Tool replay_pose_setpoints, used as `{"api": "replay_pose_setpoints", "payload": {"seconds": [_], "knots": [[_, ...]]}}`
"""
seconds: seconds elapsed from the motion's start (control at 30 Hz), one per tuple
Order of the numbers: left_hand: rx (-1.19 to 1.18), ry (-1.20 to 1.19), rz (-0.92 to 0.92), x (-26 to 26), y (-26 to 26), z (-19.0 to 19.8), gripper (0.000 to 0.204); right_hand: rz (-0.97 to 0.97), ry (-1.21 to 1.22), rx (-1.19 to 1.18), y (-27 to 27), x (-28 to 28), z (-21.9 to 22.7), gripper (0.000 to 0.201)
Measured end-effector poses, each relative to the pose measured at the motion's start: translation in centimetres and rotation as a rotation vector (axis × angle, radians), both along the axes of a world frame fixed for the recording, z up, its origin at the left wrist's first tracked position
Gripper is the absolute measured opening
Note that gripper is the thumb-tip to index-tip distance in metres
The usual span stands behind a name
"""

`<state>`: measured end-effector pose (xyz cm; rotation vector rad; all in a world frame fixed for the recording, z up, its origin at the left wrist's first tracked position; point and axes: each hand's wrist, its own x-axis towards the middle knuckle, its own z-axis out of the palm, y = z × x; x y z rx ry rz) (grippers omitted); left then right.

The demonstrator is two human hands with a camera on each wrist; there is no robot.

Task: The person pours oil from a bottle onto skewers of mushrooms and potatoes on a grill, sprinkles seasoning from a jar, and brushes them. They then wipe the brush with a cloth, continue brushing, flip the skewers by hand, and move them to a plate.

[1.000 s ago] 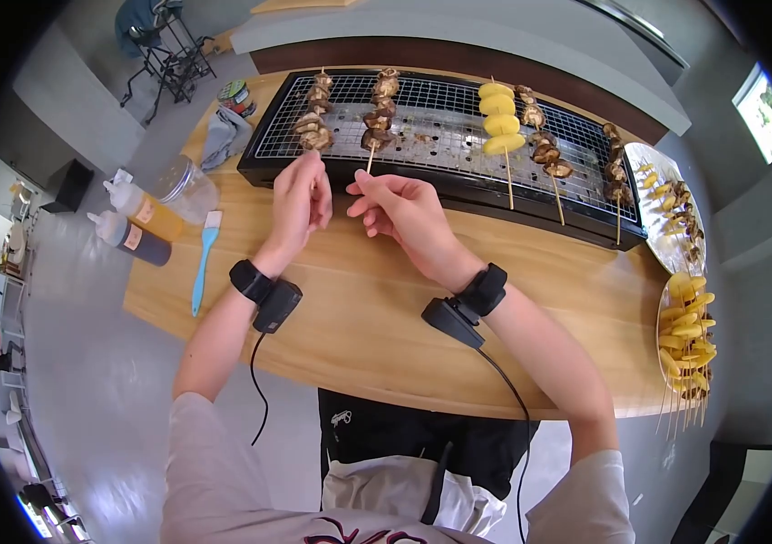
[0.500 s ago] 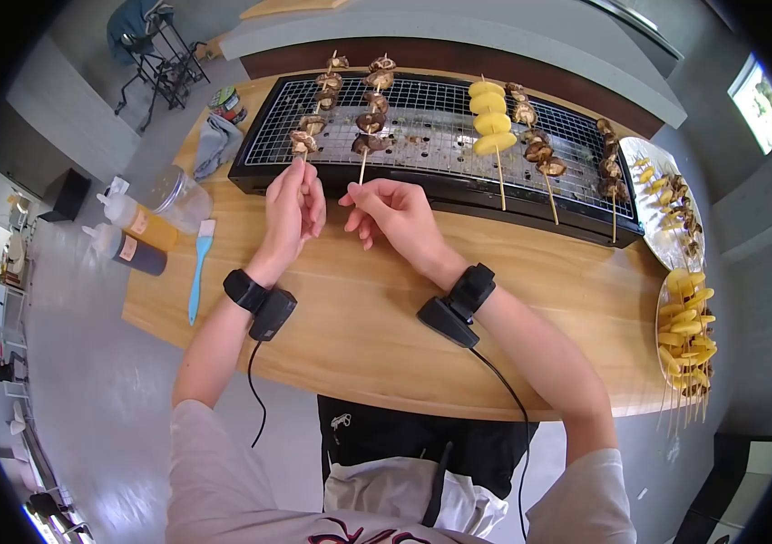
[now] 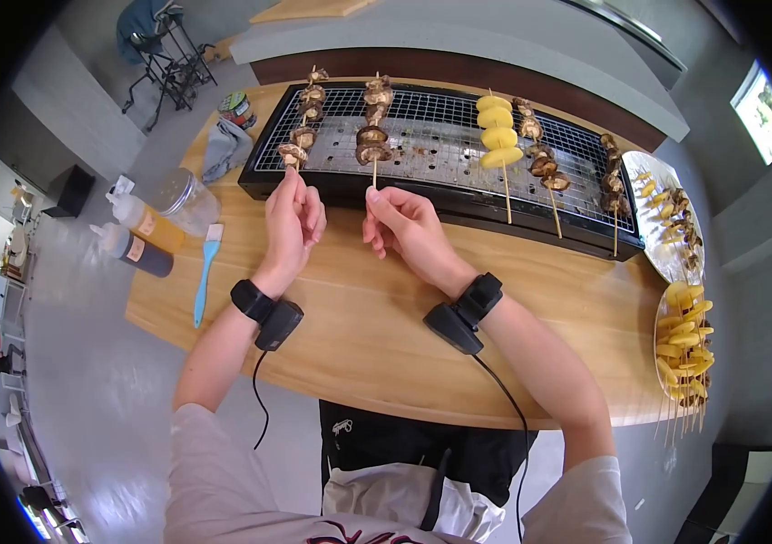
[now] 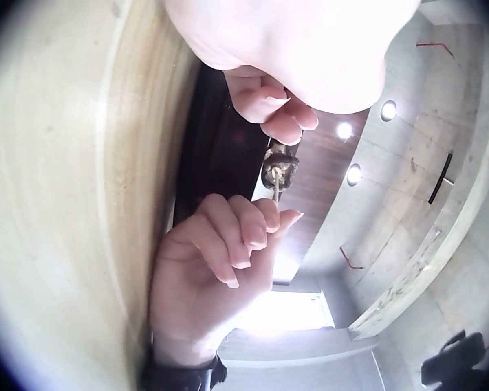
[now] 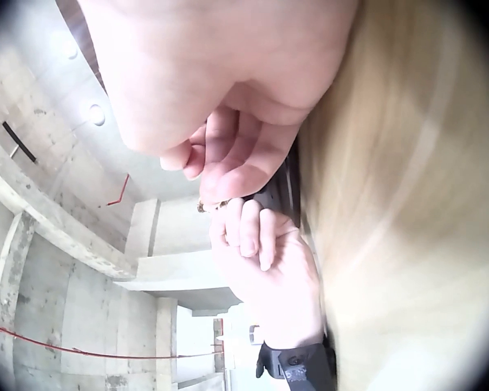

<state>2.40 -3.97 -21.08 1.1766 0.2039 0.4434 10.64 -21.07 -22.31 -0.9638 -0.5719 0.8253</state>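
Near the left end of a black grill [image 3: 459, 216], my left hand [image 3: 291, 228] pinches the bare lower end of a mushroom skewer [image 3: 302, 138] between thumb and fingers. Just right of it, my right hand [image 3: 415, 236] holds the stick of a second mushroom skewer [image 3: 372, 136]. Both skewers extend away from me over the wire grate. Its browned mushroom [image 4: 279, 169] shows beyond the right hand's fingertips in the left wrist view. From the right wrist, the left hand [image 5: 265, 261] appears with curled fingers, its stick mostly hidden.
A potato skewer [image 3: 498, 136] and two more mushroom skewers lie farther right on the grate. Foil-lined tray [image 3: 663, 245] and plate of potato skewers [image 3: 676, 295] stand at the right. Sauce bottles [image 3: 146, 256], a jar [image 3: 191, 201], blue brush [image 3: 205, 276] and grey cloth [image 3: 225, 150] sit left.
The left skewer has shifted left over the grate along with my left hand, and its mushrooms show a different side. My right hand keeps hold of its stick. The head view has shifted slightly.
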Motion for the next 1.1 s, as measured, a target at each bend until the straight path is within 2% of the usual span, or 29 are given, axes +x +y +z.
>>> {"api": "replay_pose_setpoints", "payload": {"seconds": [0.2,0.6,1.1], "knots": [[-0.05,-0.012,-0.008,0.03,-0.29,0.13,0.041,0.0,0.004,0.006,-0.04,-0.02,-0.08,0.03],[-0.197,-0.021,-0.047,0.16,0.34,-0.16,0.038,-0.001,-0.062,-0.06,-0.04,-0.04,-0.05,0.034],[-0.193,-0.076,-0.059,0.2,0.15,0.01,0.035,0.012,-0.036,0.021,-0.11,0.11,-0.23,0.035]]}}
